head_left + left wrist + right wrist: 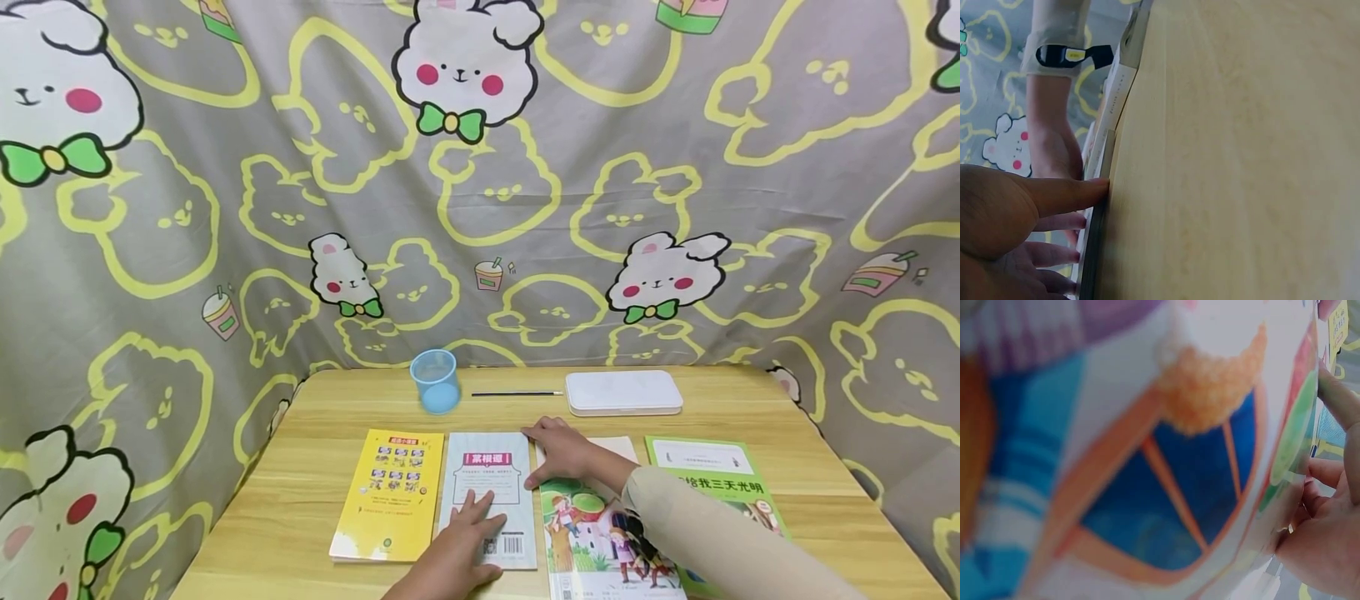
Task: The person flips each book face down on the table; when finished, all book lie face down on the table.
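Note:
Four books lie in a row on the wooden table [262,525]. My left hand [456,550] rests with spread fingers on the lower part of the light blue book [487,483]; the left wrist view shows its thumb [1079,192] at the book's edge. Reaching across from the right, my right hand [572,454] touches the same book's upper right corner and right side with fingertips and thumb. Under the right forearm lies a picture book [581,546] with cartoon children, partly covered. To the left is a yellow book [393,492], to the right a green book [701,483], partly hidden by the sleeve.
Behind the books stand a light blue cup [437,385], a thin dark pencil-like stick [517,393] and a white case [624,393]. A grey curtain [495,333] with rabbit prints hangs behind the table and along both sides.

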Available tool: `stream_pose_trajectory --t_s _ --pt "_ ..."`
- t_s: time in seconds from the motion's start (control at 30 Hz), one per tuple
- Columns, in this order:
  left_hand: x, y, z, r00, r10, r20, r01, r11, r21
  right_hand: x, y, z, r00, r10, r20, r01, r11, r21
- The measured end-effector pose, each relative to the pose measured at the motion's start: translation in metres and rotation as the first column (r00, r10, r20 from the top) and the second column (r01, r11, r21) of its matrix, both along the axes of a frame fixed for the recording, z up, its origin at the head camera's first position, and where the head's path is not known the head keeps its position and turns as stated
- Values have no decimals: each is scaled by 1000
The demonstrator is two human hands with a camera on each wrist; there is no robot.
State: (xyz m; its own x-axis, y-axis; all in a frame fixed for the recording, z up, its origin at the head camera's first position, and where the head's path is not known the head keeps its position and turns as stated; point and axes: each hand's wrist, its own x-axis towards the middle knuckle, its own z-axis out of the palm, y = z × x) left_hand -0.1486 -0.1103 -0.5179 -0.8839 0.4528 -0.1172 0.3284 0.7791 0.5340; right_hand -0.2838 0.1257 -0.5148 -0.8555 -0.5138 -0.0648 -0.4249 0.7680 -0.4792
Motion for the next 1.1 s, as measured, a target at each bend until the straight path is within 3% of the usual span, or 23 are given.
stream_pose_trajectory --t_s 0.37,0.77,1.1 --pt "-1 -1 -2 1000 -4 2 4 1000 1 0 3 1 1000 15 -6 -15 1000 -13" --pt "1 -2 -2 1000 -10 -28 10 1000 12 1 17 5 998 55 8 -54 995 -89" --pt "1 -2 -1 1000 5 -8 -5 1000 23 0 33 1 999 45 -26 -47 997 -57"
